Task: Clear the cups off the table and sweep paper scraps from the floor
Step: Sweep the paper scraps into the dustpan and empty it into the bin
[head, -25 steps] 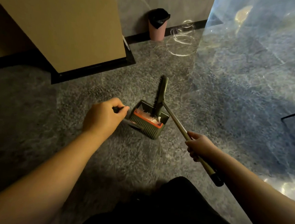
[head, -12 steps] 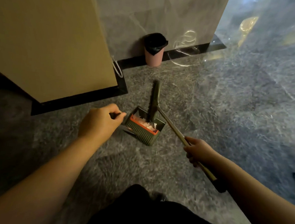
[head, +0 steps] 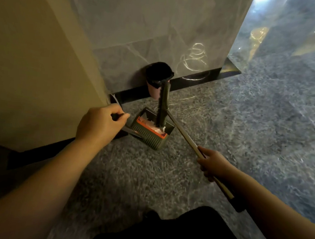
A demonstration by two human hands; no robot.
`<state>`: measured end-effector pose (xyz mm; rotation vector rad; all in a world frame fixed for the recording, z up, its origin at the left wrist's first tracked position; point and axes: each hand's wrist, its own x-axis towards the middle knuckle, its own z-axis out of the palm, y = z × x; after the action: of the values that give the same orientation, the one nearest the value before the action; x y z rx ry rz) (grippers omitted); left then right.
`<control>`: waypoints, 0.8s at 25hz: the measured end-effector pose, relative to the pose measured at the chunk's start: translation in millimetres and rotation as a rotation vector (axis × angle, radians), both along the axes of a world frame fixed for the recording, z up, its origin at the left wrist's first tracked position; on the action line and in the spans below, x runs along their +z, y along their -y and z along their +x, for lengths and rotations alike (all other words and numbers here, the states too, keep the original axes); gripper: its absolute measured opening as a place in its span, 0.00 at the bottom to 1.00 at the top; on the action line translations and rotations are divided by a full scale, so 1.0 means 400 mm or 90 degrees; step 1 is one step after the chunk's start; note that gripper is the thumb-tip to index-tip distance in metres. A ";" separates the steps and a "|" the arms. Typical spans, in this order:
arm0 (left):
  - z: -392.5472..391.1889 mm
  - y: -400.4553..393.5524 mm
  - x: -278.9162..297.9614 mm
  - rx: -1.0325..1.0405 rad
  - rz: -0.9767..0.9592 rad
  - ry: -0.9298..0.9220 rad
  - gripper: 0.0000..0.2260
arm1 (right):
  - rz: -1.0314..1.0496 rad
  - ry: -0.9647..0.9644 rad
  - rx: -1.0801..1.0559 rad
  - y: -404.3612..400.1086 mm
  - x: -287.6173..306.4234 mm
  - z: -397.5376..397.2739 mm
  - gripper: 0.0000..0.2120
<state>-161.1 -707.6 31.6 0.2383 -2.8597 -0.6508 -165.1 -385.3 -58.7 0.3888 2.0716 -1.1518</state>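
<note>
A green dustpan (head: 151, 136) with an orange comb edge hangs above the grey floor, white paper scraps (head: 162, 128) inside it. My left hand (head: 100, 125) grips the dustpan's handle. The broom (head: 163, 104) stands with its dark head over the pan's mouth, its pale stick running down to the right. My right hand (head: 212, 164) grips that stick about midway. A pink bin (head: 154, 90) lined with a black bag stands against the wall just beyond the broom head.
A beige cabinet (head: 35, 62) with a dark plinth fills the left side. A grey marbled wall (head: 151, 24) with a black skirting lies ahead. Open grey floor (head: 265, 128) stretches to the right. My dark-clothed legs (head: 172, 231) show at the bottom.
I have moved closer to the wall and the pink bin, both hands carrying the dustpan and broom along. The broom head now overlaps the bin.
</note>
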 end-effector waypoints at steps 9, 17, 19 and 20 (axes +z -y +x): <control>-0.495 -0.057 0.048 0.088 0.027 -0.019 0.05 | -0.002 -0.046 0.123 -0.159 0.051 -0.630 0.26; -0.842 -0.207 0.124 0.125 0.092 -0.042 0.03 | 0.041 -0.093 0.293 -0.287 0.105 -1.150 0.23; -0.920 -0.221 0.141 0.142 0.096 -0.017 0.06 | 0.036 -0.090 0.307 -0.296 0.089 -1.243 0.25; -0.960 -0.225 0.150 0.159 0.094 -0.011 0.07 | 0.036 -0.085 0.313 -0.298 0.080 -1.291 0.26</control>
<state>-545.0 -617.6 91.5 0.5978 -2.7044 -0.8052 -681.7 -266.2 -26.7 -0.1737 2.1520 -0.8403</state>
